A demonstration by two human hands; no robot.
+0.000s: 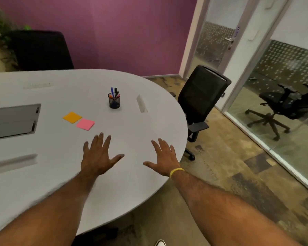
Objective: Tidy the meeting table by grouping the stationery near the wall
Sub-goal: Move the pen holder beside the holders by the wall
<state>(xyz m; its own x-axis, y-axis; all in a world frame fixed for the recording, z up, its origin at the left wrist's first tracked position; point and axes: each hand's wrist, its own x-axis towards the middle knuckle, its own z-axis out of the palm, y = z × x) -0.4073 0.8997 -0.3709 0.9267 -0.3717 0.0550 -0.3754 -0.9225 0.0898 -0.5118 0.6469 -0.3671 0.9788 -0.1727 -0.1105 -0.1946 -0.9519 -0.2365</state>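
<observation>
On the white meeting table (48, 174) stand a black mesh pen holder (114, 101) with several pens, an orange sticky-note pad (72, 117) and a pink sticky-note pad (85, 124) side by side, and a clear ruler (142, 104) right of the holder. My left hand (98, 157) hovers flat over the table just below the pink pad, fingers spread, holding nothing. My right hand (163, 158), with a yellow wristband, is spread near the table's right edge, also empty.
A purple wall (124, 32) lies beyond the table's far edge. A grey cable hatch (12, 121) is set in the table at left. Black office chairs stand at the far left (41, 50) and the right (201, 100). Glass partition and door at right.
</observation>
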